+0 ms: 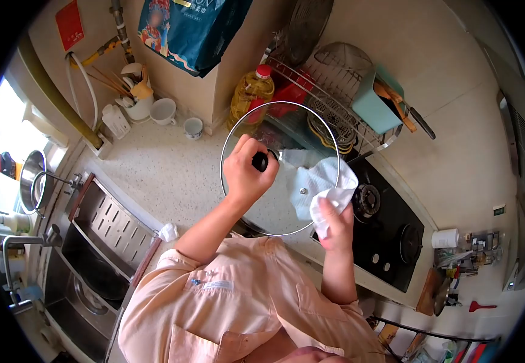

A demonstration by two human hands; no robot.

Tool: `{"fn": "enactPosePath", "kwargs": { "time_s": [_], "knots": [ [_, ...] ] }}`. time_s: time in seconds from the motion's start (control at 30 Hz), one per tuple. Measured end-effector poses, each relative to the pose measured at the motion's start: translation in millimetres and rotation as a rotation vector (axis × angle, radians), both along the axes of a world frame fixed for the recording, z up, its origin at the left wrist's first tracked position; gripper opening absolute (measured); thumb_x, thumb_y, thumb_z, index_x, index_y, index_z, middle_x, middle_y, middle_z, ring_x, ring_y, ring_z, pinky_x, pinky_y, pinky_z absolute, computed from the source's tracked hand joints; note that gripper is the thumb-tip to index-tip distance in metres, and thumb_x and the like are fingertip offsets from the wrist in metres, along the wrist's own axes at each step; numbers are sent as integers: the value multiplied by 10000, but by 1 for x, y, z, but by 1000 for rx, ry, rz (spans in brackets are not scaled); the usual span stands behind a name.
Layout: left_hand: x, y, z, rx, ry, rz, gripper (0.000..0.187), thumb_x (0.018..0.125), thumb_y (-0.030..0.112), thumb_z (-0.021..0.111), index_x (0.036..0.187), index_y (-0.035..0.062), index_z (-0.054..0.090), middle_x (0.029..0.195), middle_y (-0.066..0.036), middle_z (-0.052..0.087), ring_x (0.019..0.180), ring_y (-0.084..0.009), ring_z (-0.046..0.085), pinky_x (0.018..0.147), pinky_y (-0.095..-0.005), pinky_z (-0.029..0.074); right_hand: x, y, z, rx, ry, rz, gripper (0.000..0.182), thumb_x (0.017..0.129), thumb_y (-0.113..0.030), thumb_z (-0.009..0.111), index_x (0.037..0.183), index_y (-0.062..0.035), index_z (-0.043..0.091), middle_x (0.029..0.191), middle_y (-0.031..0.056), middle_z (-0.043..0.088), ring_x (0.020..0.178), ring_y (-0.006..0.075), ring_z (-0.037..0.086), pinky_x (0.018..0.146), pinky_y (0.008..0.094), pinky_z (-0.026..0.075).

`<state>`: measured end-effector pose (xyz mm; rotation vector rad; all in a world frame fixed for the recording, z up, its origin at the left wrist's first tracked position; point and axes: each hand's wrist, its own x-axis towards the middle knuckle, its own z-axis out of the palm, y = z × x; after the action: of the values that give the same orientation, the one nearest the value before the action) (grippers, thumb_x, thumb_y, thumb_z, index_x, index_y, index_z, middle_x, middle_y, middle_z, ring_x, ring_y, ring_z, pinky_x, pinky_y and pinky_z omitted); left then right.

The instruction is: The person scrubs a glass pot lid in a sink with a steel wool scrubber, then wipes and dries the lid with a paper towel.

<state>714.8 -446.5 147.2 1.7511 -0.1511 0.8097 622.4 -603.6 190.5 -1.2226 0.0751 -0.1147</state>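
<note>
A round glass pot lid (274, 202) with a thin metal rim is held up in front of my chest. My left hand (248, 170) is closed around its black knob (260, 161). In my right hand (336, 225) is a white cloth (342, 192), bunched at the lid's right edge. Part of the cloth shows pale blue through the glass, behind the lid. The fingers of my right hand are partly covered by the cloth.
A gas stove (389, 236) lies to the right, a sink (81, 284) to the left. Behind the lid stand an oil bottle (251, 97) and a wire dish rack (329, 88) with a green utensil holder (376, 103). Cups (193, 127) sit on the counter (135, 163).
</note>
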Motion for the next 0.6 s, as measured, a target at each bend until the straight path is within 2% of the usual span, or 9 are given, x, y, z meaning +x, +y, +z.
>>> {"fn": "enactPosePath", "kwargs": {
  "time_s": [0.1, 0.2, 0.27, 0.4, 0.53, 0.6],
  "knots": [
    [-1, 2, 0, 18, -5, -47, 120, 614, 67, 619, 648, 65, 505, 659, -72, 505, 540, -268, 530, 493, -322, 431, -3, 9, -4, -76, 24, -63, 247, 769, -80, 674, 980, 2, 574, 881, 38, 605, 755, 85, 566, 669, 214, 448],
    [-6, 1, -2, 64, -95, -114, 129, 597, 59, 625, 641, 77, 505, 650, -62, 498, 514, -250, 521, 463, -311, 421, 2, -1, -6, -231, 63, -140, 207, 776, -103, 677, 936, 4, 601, 844, 32, 613, 727, 80, 565, 648, 221, 452],
    [-12, 0, -4, 123, -176, -178, 136, 584, 54, 628, 639, 86, 508, 643, -52, 492, 499, -235, 515, 443, -302, 413, 14, -6, 4, -225, 77, -196, 206, 814, -162, 649, 926, 6, 610, 819, 19, 612, 709, 71, 552, 634, 220, 442],
    [-18, 0, -2, 234, -295, -290, 143, 567, 54, 632, 647, 101, 523, 634, -32, 483, 490, -209, 515, 431, -288, 412, 37, -27, 26, -337, 96, -108, 223, 842, -214, 619, 913, -3, 611, 803, 4, 597, 687, 52, 527, 605, 207, 410],
    [-2, 1, 6, 215, -295, -220, 146, 574, 11, 636, 648, 69, 525, 625, -62, 495, 490, -221, 513, 442, -283, 419, 32, -17, 12, -252, 139, -22, 329, 779, -151, 673, 1046, -9, 544, 876, 29, 586, 744, 96, 566, 669, 242, 469],
    [2, 4, 8, 240, -308, -135, 153, 570, 19, 639, 650, 77, 522, 637, -56, 492, 485, -218, 512, 435, -287, 416, 20, -1, -1, -93, 102, -31, 394, 725, -65, 701, 1074, -25, 522, 918, 51, 592, 803, 132, 582, 698, 268, 485]
  ]
}}
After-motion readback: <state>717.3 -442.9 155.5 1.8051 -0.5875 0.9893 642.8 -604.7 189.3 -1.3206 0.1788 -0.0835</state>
